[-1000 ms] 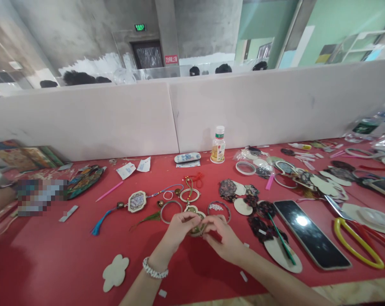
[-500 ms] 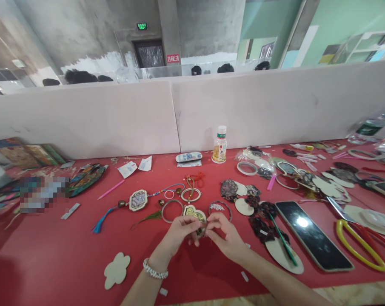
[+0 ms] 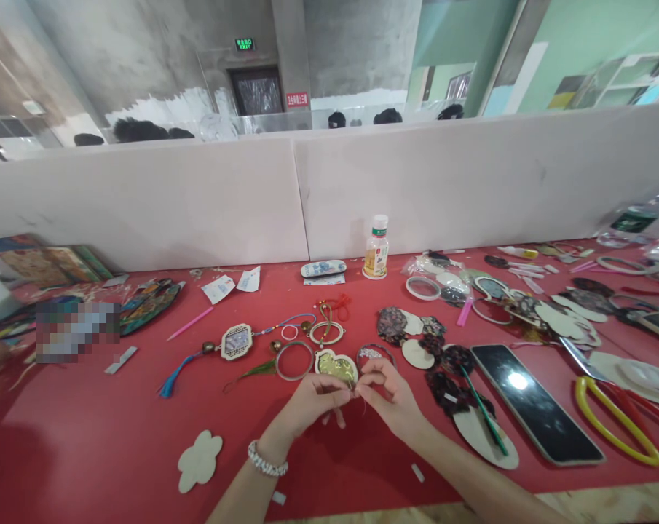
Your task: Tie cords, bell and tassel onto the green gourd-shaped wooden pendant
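While left hand (image 3: 319, 402) pinches, right hand (image 3: 387, 397) almost touches it.

"What's standing by the pale partition (image 3: 198, 204)?"

"A small bottle (image 3: 376, 249) with a white cap, upright on the red surface (image 3: 89, 429). An oval case (image 3: 323, 268) lies near it, on its left."

"And on the right?"

"A phone (image 3: 537, 404), lying flat, a bright reflection on its dark screen. Farther back, a clear plastic bottle (image 3: 632, 220) is tilted."

"Anything beyond the partition?"

"The tops of several people's heads (image 3: 140, 131), and a green exit sign (image 3: 245, 44) above a dark doorway (image 3: 257, 91)."
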Tool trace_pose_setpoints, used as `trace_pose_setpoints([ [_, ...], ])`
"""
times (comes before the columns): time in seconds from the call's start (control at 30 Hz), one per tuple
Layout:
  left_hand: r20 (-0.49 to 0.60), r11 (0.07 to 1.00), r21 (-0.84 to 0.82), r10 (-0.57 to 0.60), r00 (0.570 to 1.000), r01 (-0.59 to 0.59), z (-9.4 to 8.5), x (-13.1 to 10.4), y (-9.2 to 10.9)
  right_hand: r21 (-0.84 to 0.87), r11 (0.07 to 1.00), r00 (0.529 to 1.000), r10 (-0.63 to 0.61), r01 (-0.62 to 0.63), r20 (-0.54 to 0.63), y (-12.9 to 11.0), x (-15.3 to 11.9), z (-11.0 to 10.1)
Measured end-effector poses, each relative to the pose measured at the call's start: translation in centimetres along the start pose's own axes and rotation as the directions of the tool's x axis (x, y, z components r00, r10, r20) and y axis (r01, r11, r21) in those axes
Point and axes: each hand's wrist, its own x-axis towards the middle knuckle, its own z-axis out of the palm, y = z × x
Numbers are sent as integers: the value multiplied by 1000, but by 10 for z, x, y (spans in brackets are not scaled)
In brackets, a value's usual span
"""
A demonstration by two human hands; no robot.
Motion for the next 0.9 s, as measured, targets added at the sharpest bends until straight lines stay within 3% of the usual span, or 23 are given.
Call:
trace_pose_setpoints([
  [0.2,22,990,137,42,999,-44,2,-1,3,33,999,999,32,-33,16,-1,2,0],
  [0.43,116,947,241,192,975,-215,2,-3,15,-70,998,995,15,-8,94,-4,3,-5],
  [0.57,154,938,268,182,971,-218,1,-6,19,-133,991,982,31,-6,187,-6,4,-7],
  [0.77,172,929,296,176,969,-222,-2,-9,22,-262,959,984,-63,106,167,-6,7,-6],
  [0.9,114,927,290,211,971,-236,-6,-9,21,-314,940,980,-75,131,184,-7,7,-7],
])
